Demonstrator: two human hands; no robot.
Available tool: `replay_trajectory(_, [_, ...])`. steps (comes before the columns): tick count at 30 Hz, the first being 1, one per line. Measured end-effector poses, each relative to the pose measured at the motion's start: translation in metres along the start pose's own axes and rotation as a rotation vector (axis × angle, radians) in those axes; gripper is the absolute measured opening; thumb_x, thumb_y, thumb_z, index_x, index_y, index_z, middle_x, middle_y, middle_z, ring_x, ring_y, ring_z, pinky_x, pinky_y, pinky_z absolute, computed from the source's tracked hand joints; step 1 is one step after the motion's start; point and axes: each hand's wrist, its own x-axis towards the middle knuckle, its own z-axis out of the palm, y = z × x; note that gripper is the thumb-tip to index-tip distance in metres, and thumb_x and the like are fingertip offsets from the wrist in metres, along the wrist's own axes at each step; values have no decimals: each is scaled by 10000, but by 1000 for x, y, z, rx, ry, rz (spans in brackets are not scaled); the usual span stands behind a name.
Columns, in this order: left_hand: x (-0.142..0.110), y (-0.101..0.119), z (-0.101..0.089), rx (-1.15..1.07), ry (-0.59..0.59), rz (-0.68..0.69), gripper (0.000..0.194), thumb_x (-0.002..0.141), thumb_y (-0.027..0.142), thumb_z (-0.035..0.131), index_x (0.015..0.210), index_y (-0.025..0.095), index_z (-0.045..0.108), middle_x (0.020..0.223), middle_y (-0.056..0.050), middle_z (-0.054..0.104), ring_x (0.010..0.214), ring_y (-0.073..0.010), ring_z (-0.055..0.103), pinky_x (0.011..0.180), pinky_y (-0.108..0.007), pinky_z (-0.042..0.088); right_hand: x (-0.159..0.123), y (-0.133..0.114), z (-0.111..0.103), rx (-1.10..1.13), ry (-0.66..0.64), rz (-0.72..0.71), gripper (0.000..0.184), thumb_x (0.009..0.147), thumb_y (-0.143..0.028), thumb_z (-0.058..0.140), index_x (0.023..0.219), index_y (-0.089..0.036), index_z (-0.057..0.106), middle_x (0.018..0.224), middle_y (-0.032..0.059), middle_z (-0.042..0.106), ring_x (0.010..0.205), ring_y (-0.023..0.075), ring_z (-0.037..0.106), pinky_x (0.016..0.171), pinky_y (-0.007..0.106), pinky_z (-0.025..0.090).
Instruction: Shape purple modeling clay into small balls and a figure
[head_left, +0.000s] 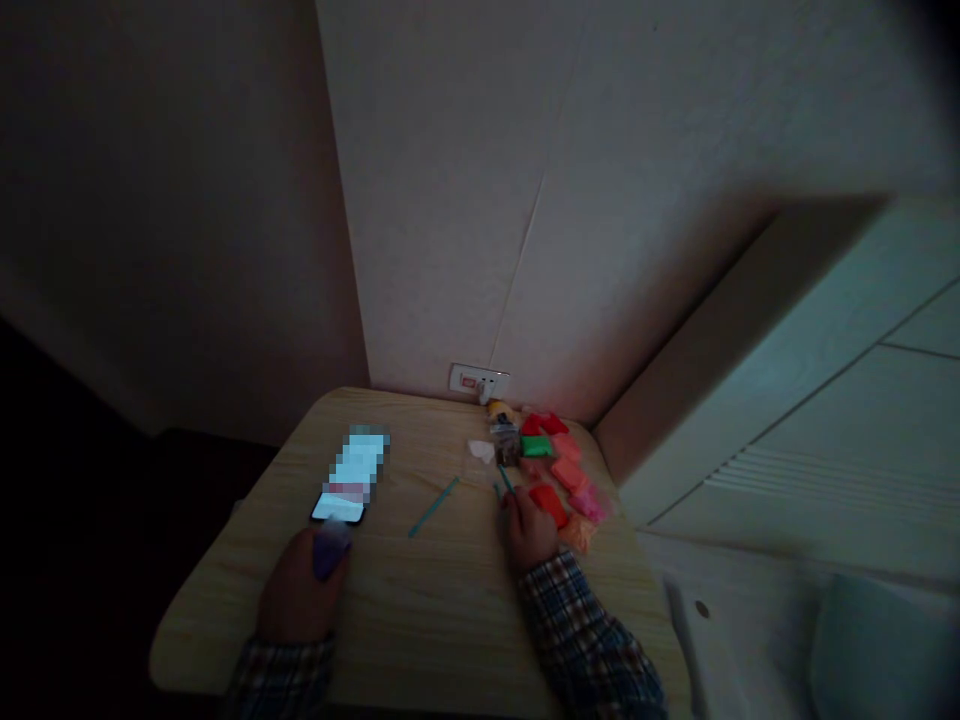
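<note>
My left hand (296,590) is closed around a purple lump (331,550), perhaps clay in a clear wrapper, though motion blurs it. Just beyond it lies a lit phone (351,475) with a pixelated screen. My right hand (531,535) pinches a thin teal stick tool (507,480), its tip pointing away from me over the table. A second teal stick tool (433,507) lies between my hands. Beside my right fingers is a red packet (549,505) that looks like modelling clay. A small white piece (481,452) lies ahead of the right hand.
Several coloured packets, among them a green packet (536,447) and a pink packet (591,502), crowd the back right of the wooden table (420,620). Behind them a wall socket (480,380) holds a plug. A pale cabinet (825,400) stands to the right.
</note>
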Motion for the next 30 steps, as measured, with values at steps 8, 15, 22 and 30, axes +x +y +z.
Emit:
replay_trajectory(8, [10, 92, 32, -452, -296, 230, 318, 661, 372, 600, 908, 198, 500, 800, -28, 637, 729, -191, 610, 661, -285, 471, -1, 8, -4, 47, 119, 1, 323, 869, -249, 288, 727, -176, 569, 617, 34, 573, 566, 157, 550, 555, 247, 406])
replay_trajectory(15, [12, 131, 74, -527, -455, 346, 269, 659, 343, 618, 850, 181, 518, 768, -24, 614, 703, -183, 585, 632, -275, 444, -3, 3, 0, 47, 45, 1, 328, 882, -256, 283, 736, -171, 563, 580, 28, 567, 533, 150, 554, 501, 225, 380])
replay_trajectory(22, [23, 116, 76, -676, -396, 237, 409, 586, 366, 686, 907, 173, 519, 853, -40, 622, 834, -231, 592, 792, -374, 451, -4, 1, 7, 59, -35, 13, 280, 891, -256, 318, 805, -182, 574, 601, 13, 605, 545, 135, 576, 499, 198, 383])
replay_trajectory(30, [20, 117, 63, -802, -509, 252, 347, 663, 355, 640, 925, 178, 496, 895, -44, 663, 754, -178, 626, 721, -330, 496, -4, 1, -1, 134, 70, -58, 288, 879, -257, 331, 990, -162, 579, 732, 60, 643, 656, 170, 599, 606, 252, 469])
